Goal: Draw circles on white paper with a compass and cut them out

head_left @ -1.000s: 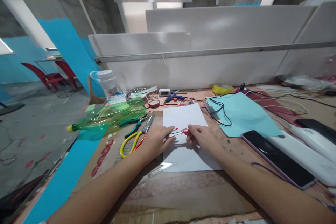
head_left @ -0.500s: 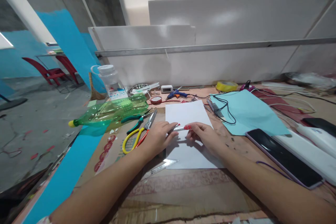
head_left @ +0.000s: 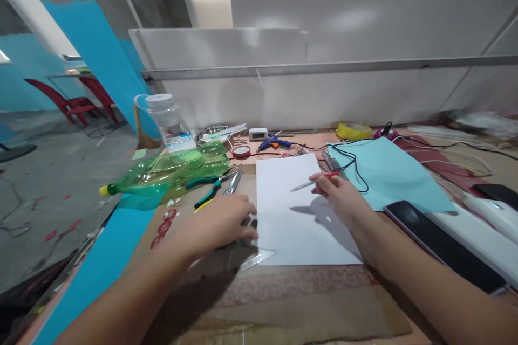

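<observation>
My right hand [head_left: 334,191] is closed around a pen [head_left: 307,185] with a pale barrel and a red end. It is held above the right part of a white sheet of paper [head_left: 279,226], its pale tip pointing left. At the sheet's left edge, my left hand [head_left: 226,220] has its fingers curled. Something dark shows between thumb and fingers, too unclear to name. Beneath that hand lies a clear set square [head_left: 259,260], partly overlapping the paper. Scissors [head_left: 233,182] lie just beyond, their yellow handle mostly hidden by the hand.
Green-handled pliers [head_left: 208,194] and a green plastic bottle [head_left: 170,170] lie at left. Behind the paper are a blue glue gun [head_left: 275,142] and yellow tape [head_left: 353,130]. Light blue paper [head_left: 392,172] and a phone [head_left: 445,245] lie at right. Cardboard [head_left: 307,307] covers the front.
Both hands were together at the pen over the paper. They have parted: the right hand has moved right with the pen, the left has let go and moved left, down beside the sheet.
</observation>
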Motion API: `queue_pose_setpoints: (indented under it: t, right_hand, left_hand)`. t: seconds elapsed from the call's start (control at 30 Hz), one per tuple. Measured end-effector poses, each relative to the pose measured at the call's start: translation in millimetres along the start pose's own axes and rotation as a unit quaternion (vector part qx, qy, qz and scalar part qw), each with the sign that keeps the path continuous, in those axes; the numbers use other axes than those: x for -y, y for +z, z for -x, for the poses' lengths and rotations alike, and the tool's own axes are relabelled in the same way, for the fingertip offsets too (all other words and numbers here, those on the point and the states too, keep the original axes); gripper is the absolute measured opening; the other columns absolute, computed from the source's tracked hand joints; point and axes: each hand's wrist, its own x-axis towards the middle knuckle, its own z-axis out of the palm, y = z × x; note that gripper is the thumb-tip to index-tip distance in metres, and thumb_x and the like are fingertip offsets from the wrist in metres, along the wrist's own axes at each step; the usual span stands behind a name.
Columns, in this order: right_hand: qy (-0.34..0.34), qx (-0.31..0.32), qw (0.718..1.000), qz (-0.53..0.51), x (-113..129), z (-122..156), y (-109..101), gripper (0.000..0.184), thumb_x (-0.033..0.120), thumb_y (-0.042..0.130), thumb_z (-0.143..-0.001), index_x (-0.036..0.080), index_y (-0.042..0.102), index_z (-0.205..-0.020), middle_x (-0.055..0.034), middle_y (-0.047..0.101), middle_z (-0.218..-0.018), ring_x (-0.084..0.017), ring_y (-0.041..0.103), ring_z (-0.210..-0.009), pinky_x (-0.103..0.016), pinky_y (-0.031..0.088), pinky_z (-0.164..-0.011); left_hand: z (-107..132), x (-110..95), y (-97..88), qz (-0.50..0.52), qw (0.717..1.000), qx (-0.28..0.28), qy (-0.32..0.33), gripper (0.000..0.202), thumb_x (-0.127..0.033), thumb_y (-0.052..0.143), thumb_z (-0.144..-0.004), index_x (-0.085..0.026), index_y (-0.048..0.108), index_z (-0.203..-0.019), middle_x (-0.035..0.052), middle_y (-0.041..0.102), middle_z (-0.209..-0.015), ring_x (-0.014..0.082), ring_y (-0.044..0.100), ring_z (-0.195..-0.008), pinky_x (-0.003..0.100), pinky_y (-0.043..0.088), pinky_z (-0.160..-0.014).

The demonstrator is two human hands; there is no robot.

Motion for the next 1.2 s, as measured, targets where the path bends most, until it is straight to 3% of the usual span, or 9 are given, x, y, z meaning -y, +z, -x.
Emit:
queue_pose_setpoints:
  t: [0.1, 0.17, 0.27, 0.33, 0.47, 0.67, 0.77, 0.93, 1.2]
  right_hand:
    - [0.005, -0.039, 0.999, -0.035, 5.1, -9.3, -13.0, 0.058, 0.078, 0.073, -0.069, 0.021, 0.062, -0.071, -0.0013, 0.064, -0.081, -0.016, 0.063, -0.074, -0.031, 0.055, -0.073]
    - [0.022, -0.056, 0.996, -0.068, 9.3, -9.4, -15.2, 0.059, 0.08, 0.069, -0.071, 0.023, 0.055, -0.073, 0.0013, 0.061, -0.078, -0.013, 0.06, -0.064, -0.029, 0.054, -0.062]
    - [0.056, -0.049, 0.994, -0.079, 15.9, -6.3, -14.8, 0.052, 0.074, 0.067, -0.076, 0.024, 0.054, -0.082, 0.0051, 0.055, -0.067, -0.008, 0.044, -0.045, -0.023, 0.037, -0.042]
    - [0.07, -0.028, 0.995, -0.059, 19.5, -5.3, -15.0, 0.046, 0.067, 0.066, -0.08, 0.024, 0.056, -0.089, 0.0053, 0.053, -0.066, -0.007, 0.038, -0.042, -0.022, 0.029, -0.039]
    - [0.077, -0.005, 0.997, 0.003, 22.0, -9.5, -22.1, 0.042, 0.059, 0.06, -0.084, 0.023, 0.06, -0.103, 0.0023, 0.056, -0.074, -0.009, 0.041, -0.047, -0.024, 0.03, -0.041]
    - [0.052, -0.033, 0.977, 0.204, 8.4, -24.8, -48.6, 0.037, 0.047, 0.069, -0.08, 0.02, 0.07, -0.106, -0.0074, 0.07, -0.088, -0.019, 0.059, -0.07, -0.029, 0.043, -0.06]
    - [0.035, -0.052, 0.953, 0.296, -5.8, -28.2, -53.6, 0.036, 0.037, 0.077, -0.075, 0.02, 0.073, -0.106, -0.012, 0.073, -0.105, -0.028, 0.064, -0.093, -0.033, 0.046, -0.077]
    - [0.006, -0.038, 0.937, 0.346, -19.5, -29.5, -45.6, 0.055, 0.022, 0.072, -0.076, 0.022, 0.065, -0.13, -0.0082, 0.074, -0.108, -0.025, 0.067, -0.091, -0.037, 0.049, -0.086]
    - [-0.01, -0.009, 0.939, 0.342, -30.1, -39.6, -43.6, 0.061, 0.03, 0.072, -0.079, 0.021, 0.06, -0.138, -0.0115, 0.074, -0.12, -0.028, 0.07, -0.104, -0.041, 0.054, -0.09]
  left_hand:
    - [12.4, -16.3, -0.4, -0.039, 0.992, 0.116, -0.036, 0.058, -0.06, 0.087, -0.063, -0.021, 0.073, -0.103, 0.0077, 0.071, -0.106, 0.0295, 0.067, -0.095, 0.034, 0.049, -0.076]
    - [12.0, -31.9, 4.0, -0.106, 0.981, 0.151, -0.052, 0.059, -0.047, 0.092, -0.062, -0.015, 0.071, -0.107, 0.0143, 0.07, -0.112, 0.0334, 0.065, -0.106, 0.038, 0.049, -0.087]
    - [5.5, -47.1, 7.3, -0.123, 0.979, 0.159, -0.021, 0.045, -0.037, 0.091, -0.066, -0.013, 0.074, -0.099, 0.0171, 0.07, -0.11, 0.0359, 0.064, -0.108, 0.043, 0.047, -0.094]
    - [2.4, -48.9, 7.0, -0.095, 0.983, 0.156, -0.011, 0.036, -0.032, 0.092, -0.064, -0.014, 0.074, -0.09, 0.0163, 0.072, -0.105, 0.0362, 0.065, -0.104, 0.043, 0.047, -0.091]
    - [6.0, -40.1, 12.3, -0.075, 0.986, 0.147, -0.023, 0.029, -0.023, 0.086, -0.066, -0.015, 0.074, -0.092, 0.0167, 0.074, -0.097, 0.0372, 0.067, -0.096, 0.041, 0.047, -0.081]
    - [12.4, -22.2, 12.3, 0.097, 0.983, 0.15, -0.048, 0.024, -0.018, 0.059, -0.078, -0.032, 0.071, -0.093, 0.0005, 0.075, -0.092, 0.0252, 0.068, -0.081, 0.03, 0.038, -0.062]
    - [1.8, -17.5, 0.5, 0.137, 0.981, 0.122, -0.057, 0.021, -0.031, 0.049, -0.092, -0.028, 0.07, -0.088, 0.001, 0.075, -0.094, 0.0234, 0.067, -0.083, 0.03, 0.04, -0.068]
    - [-20.9, -8.7, -0.3, 0.205, 0.973, 0.03, -0.099, 0.039, -0.048, 0.038, -0.099, -0.023, 0.062, -0.081, 0.0039, 0.07, -0.089, 0.0238, 0.063, -0.084, 0.032, 0.043, -0.073]
    - [-31.3, 0.4, 18.3, 0.278, 0.949, -0.063, -0.137, 0.037, -0.048, 0.04, -0.097, -0.022, 0.055, -0.074, -0.0011, 0.058, -0.067, 0.0202, 0.055, -0.065, 0.03, 0.037, -0.06]
